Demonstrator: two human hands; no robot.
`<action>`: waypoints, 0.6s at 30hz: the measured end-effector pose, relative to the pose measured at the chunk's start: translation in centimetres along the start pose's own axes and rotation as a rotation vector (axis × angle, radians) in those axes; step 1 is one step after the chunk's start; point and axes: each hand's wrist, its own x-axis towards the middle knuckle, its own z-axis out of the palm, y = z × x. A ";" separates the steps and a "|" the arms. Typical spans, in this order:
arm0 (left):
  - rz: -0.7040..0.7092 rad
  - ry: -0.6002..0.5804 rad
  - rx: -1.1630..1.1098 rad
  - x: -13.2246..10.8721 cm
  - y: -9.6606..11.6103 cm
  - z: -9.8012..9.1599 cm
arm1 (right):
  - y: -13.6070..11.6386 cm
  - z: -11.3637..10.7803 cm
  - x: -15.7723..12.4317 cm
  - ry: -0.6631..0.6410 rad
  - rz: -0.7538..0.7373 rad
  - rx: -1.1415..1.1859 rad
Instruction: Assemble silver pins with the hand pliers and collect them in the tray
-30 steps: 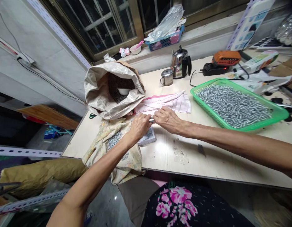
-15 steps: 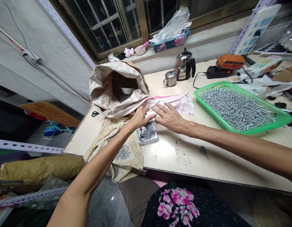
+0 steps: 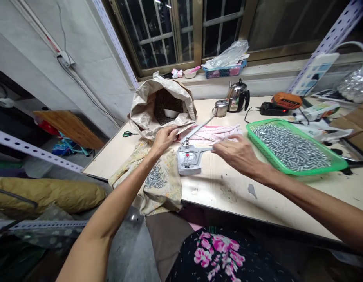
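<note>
Grey metal makes up the little press (image 3: 187, 162) that sits on the pale table (image 3: 287, 196), right in front of the person. Its long thin lever (image 3: 199, 128) sticks up and leans away to the right.

The right hand (image 3: 237, 153) reaches in from the side. Its fingers are close together and pinch the flat bar that pokes out of the press. The left hand (image 3: 164, 138) rests at the bottom edge of the big paper sack (image 3: 146, 109), just behind the press. Its fingers are bent, but I cannot tell if they hold anything.

A flowery cloth (image 3: 163, 192) lies just beside the press and hangs over the table edge. A heap of small screws (image 3: 154, 179) sits on it. A green tray (image 3: 289, 169) full of shiny metal bits (image 3: 289, 145) is near the right arm.

Some things could go wrong, I think. A finger left near the middle of the press could get pinched if the lever comes down. The left arm passes over the cloth, so a bump could pull it and spill the screws to the floor. The press is small and looks loose on the table, so it could slide.
</note>
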 end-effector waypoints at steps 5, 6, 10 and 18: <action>-0.053 -0.133 0.349 -7.5 -4.6 -1.7 | -1.0 -2.1 -9.2 0.044 0.099 0.081; -0.061 -0.166 0.384 -9.0 -5.5 -1.5 | -1.5 -2.0 -11.1 0.053 0.117 0.082; -0.072 -0.216 0.434 -13.1 -7.3 0.1 | -4.0 0.1 -16.6 0.081 0.162 0.056; -0.129 -0.209 0.551 -13.8 -6.7 2.9 | -7.6 4.3 -18.6 0.095 0.372 0.069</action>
